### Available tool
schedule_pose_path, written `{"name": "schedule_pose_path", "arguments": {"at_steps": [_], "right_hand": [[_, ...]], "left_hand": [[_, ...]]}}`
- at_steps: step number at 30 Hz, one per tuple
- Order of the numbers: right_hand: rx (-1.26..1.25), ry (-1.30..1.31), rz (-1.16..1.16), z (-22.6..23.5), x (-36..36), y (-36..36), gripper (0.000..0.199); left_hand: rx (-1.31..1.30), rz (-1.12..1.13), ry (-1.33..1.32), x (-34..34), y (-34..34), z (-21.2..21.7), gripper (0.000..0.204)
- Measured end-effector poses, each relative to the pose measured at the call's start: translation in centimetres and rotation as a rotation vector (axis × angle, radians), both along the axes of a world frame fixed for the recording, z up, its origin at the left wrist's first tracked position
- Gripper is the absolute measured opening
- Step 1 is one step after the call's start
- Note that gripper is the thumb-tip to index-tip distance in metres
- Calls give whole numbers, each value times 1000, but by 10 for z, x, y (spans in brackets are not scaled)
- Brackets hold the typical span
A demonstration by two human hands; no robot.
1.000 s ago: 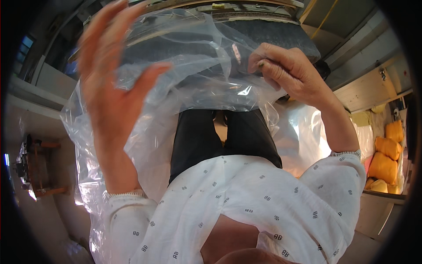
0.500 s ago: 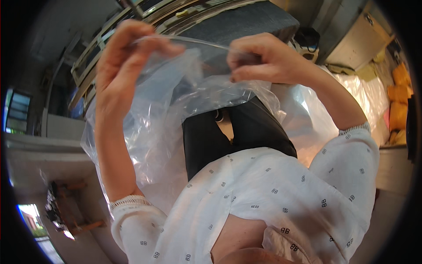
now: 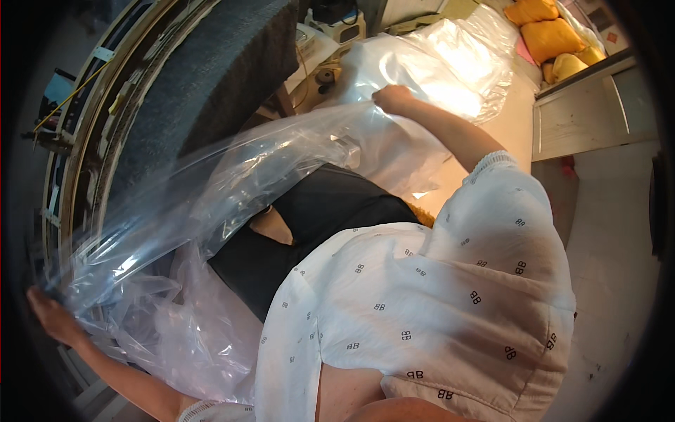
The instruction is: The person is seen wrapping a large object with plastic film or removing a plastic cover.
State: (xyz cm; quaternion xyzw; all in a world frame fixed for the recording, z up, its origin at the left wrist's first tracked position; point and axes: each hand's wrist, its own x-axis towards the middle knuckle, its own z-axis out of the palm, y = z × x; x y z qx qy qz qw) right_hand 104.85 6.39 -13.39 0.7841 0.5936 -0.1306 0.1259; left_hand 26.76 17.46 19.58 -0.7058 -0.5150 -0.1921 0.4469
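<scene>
Clear plastic bag (image 3: pixel 232 183) stretched taut — long axis running lower left to upper right.

Left hand (image 3: pixel 50 316) and right hand (image 3: pixel 392 98) pinch its opposite ends — fingers closed — beside the dark foam slab (image 3: pixel 218 77).

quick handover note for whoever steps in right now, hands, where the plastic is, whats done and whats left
Left hand: out wide at the lower left, gripping one end of the clear plastic bag.
Right hand: raised at upper centre, gripping the other end.
The bag is stretched taut between both hands, across the lap.
More clear plastic is bunched beside the left forearm, and more sheets lie beyond the right hand.
Done: bag spread out full length.
Left: it is not yet folded or set down.
</scene>
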Motion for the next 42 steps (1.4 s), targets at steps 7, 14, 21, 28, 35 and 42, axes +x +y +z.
{"name": "schedule_pose_path", "arguments": {"at_steps": [7,14,21,28,35,42], "right_hand": [[1142,62,-128,240,9,120,24],[1761,754,203,278,-164,239,31],[883,-9,305,129,-99,274,53],[504,-192,42,184,-94,307,44],[681,-109,364,154,-67,319,48],[1151,-148,394,117,-92,283,37]], "left_hand": [[-474,497,-438,-45,-17,-196,32],[-504,750,-541,-135,-29,-200,39],[-499,1170,-497,-209,-158,-179,50],[-458,1059,-676,-354,-163,-237,36],[-521,964,-586,-295,-88,-192,36],[-1033,202,-692,53,-33,-127,41]]}}
